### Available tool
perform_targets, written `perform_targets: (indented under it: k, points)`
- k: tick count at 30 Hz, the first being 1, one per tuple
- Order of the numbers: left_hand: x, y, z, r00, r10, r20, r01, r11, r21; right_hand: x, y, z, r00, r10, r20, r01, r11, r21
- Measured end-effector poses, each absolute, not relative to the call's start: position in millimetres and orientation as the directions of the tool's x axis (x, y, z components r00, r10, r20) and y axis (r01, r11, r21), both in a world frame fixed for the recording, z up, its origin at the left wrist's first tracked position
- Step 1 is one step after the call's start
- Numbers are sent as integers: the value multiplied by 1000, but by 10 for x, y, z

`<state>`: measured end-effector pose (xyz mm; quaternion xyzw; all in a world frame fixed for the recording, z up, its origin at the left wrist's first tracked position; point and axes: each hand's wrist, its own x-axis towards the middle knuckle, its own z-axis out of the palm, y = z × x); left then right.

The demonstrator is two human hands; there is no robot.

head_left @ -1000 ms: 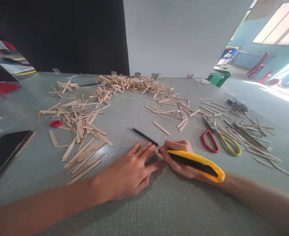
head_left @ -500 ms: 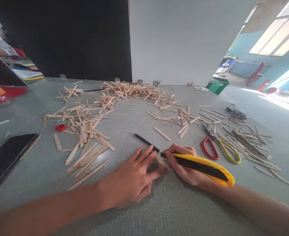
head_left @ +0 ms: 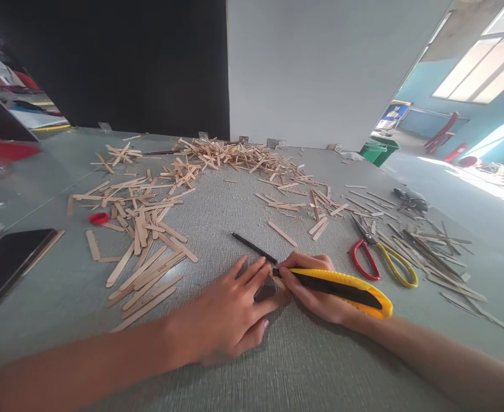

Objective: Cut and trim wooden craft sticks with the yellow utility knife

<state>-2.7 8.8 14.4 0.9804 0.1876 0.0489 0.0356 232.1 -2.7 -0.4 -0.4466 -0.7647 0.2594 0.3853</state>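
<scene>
1. Left hand (head_left: 234, 300): palm down, fingers spread, thumb apart; fingertips at the two ends of the pale, flat wooden stick in work (head_left: 279, 281), which lies at the centre of the clock face, partly hidden by the fingers.
2. Right hand (head_left: 314, 289): just beside the left, thumb and fingers pinching the front of the yellow-and-black plastic utility knife (head_left: 341, 285). The handle's tail points between three and four o'clock; the dark nose meets the region of the stick. Whether the blade touches the wood cannot be told.
3. Slim, black, straight rod (head_left: 254, 248): between ten and eleven o'clock, near end close to the left fingertips; contact is unclear.
4. Single pale wooden stick with a notched edge (head_left: 282, 233): twelve o'clock, lying flat.
5. Metal scissors with one red and one yellow handle (head_left: 369, 237): between two and three o'clock, blades apart.
6. Thin grey-brown strips (head_left: 443, 252): near three o'clock, beyond the scissors.
7. Large heap of pale wooden sticks (head_left: 234, 153): eleven to twelve o'clock, before the upright panels.
8. Loose spread of similar sticks (head_left: 142, 229): nine to ten o'clock, with a small red ring (head_left: 98, 222) at its outer edge.
9. Flat, black, rectangular slab (head_left: 14, 263): nine o'clock, on the grey, textured tabletop (head_left: 226, 212).
</scene>
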Motion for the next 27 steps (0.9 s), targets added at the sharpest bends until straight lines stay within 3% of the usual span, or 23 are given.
perform_targets:
  k: [27]
  points:
    - [-27,87,146,926,372,66,365,-926,96,2327,-16,-30,-307,891,335,499,451,-740]
